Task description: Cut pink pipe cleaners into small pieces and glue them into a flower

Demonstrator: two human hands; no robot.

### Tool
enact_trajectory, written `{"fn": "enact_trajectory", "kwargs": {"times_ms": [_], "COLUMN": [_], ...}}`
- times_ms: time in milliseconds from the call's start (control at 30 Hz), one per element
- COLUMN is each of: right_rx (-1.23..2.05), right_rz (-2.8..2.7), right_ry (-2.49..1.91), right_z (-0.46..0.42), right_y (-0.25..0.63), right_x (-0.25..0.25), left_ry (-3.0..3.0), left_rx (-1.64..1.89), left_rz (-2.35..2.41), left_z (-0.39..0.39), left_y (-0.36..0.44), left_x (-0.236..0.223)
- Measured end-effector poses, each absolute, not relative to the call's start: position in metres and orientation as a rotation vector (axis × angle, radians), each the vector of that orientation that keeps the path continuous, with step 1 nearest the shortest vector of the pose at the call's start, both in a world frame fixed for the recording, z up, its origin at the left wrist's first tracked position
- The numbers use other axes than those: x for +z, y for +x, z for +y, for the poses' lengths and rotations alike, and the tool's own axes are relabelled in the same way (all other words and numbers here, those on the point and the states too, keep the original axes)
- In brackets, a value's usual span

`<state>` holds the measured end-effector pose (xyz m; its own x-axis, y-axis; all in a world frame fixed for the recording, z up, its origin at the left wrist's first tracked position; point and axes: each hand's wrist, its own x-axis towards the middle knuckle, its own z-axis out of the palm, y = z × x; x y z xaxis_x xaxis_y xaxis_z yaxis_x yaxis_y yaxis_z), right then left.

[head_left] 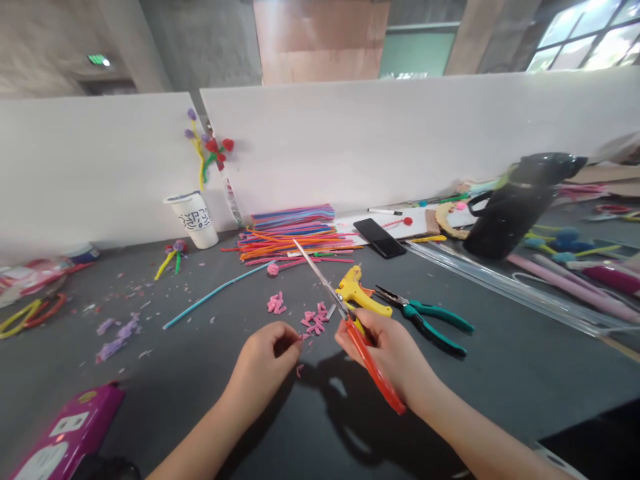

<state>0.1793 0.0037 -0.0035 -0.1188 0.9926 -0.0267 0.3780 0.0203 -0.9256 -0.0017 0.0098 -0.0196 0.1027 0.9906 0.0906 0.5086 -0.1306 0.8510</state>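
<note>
My right hand point(387, 350) grips the red handles of a pair of scissors point(361, 340), whose blades point up and to the left. The blades look close together. My left hand point(273, 353) is pinched, thumb against fingertips, with a tiny pink bit showing at the tips; what it holds is mostly hidden. Short pink pipe cleaner pieces point(315, 320) lie in a small heap between the hands. A smaller group of pink pieces point(277, 303) sits just beyond my left hand. Behind the scissors are a yellow glue gun point(356, 290) and green-handled pliers point(425, 317).
Farther back lie bundled coloured pipe cleaners point(290, 233) and a black phone point(380, 238). A paper cup point(194, 220) stands left; a dark jug point(520, 207) stands right beside clear glue sticks point(500, 287). Purple scraps point(117, 337) and a magenta box point(70, 433) are at left.
</note>
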Motion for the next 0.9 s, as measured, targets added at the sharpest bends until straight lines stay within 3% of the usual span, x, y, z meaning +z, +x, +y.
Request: {"fn": "enact_trajectory", "kwargs": {"times_ms": [333, 900], "right_rx": [0.966, 0.700], "right_rz": [-1.663, -1.818], "right_ry": [-1.416, -1.519], "right_z": [0.005, -0.005], "right_y": [0.186, 0.205], "right_x": [-0.007, -0.002], "left_ry": [1.938, 2.223], "left_rx": [0.933, 0.644], "left_rz": [1.532, 1.501], "left_z": [0.022, 0.027], "left_y": [-0.007, -0.006], "left_x": [-0.029, -0.030]}}
